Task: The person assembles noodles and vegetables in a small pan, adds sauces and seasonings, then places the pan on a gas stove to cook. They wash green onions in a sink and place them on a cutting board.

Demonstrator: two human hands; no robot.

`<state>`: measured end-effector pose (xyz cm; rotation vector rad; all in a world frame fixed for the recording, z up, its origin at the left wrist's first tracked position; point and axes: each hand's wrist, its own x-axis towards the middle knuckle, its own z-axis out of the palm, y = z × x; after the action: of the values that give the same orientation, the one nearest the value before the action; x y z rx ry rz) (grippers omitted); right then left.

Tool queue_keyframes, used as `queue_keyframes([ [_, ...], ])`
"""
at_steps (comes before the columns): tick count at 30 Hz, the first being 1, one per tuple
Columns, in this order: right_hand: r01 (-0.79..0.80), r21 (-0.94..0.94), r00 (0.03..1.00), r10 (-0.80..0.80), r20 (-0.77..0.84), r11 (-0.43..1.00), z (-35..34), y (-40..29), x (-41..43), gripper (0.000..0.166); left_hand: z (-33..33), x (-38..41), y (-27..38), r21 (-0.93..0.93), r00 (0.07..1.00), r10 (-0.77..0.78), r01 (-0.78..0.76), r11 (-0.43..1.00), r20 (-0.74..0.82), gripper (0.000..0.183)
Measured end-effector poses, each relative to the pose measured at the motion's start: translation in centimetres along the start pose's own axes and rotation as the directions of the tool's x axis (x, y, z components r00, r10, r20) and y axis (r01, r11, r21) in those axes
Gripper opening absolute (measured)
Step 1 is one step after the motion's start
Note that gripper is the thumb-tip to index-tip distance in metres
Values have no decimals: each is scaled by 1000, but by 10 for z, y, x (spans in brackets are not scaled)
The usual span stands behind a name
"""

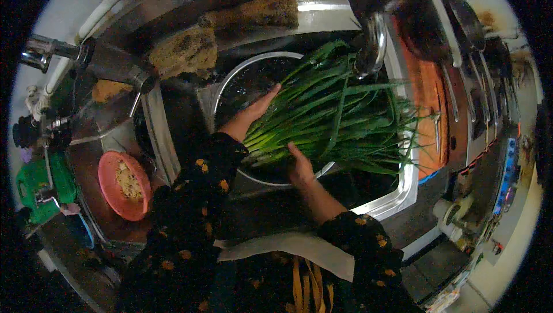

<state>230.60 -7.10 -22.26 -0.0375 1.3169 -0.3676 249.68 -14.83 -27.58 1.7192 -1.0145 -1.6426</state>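
Note:
A large bunch of long green leafy stalks, probably garlic chives (319, 118), lies between my hands over a round metal-rimmed basin (233, 73) in the sink. Its pale stem ends point left and its leaf tips spread right, across the sink's edge. My left hand (257, 112) grips the far side of the bunch near the stem ends, its fingers partly hidden by leaves. On the near side my right hand (301, 166) holds the bunch, thumb up and fingers mostly hidden beneath it. Dark water or shadow fills the visible part of the basin.
Behind the basin stands a metal faucet (373, 49). Right of the sink is an orange board (425, 118), with hanging utensils (481, 84) beyond. A pink bowl (125, 185) with pale bits sits at left, below another spout (136, 103). Brown cloth-like pieces (185, 51) lie behind.

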Motion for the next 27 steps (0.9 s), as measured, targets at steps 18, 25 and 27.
queue_keyframes([
  [18,226,230,908,-290,301,947,-25,-15,-30,49,25,-85,5,-152,919,134,-82,985,371,80],
  [25,202,-91,969,-186,163,975,-18,-26,-30,76,-1,-66,6,-238,898,-321,397,886,301,54],
  [27,246,-105,943,-213,255,964,-16,-29,-28,82,-13,-31,-25,47,823,-519,523,851,230,54],
])
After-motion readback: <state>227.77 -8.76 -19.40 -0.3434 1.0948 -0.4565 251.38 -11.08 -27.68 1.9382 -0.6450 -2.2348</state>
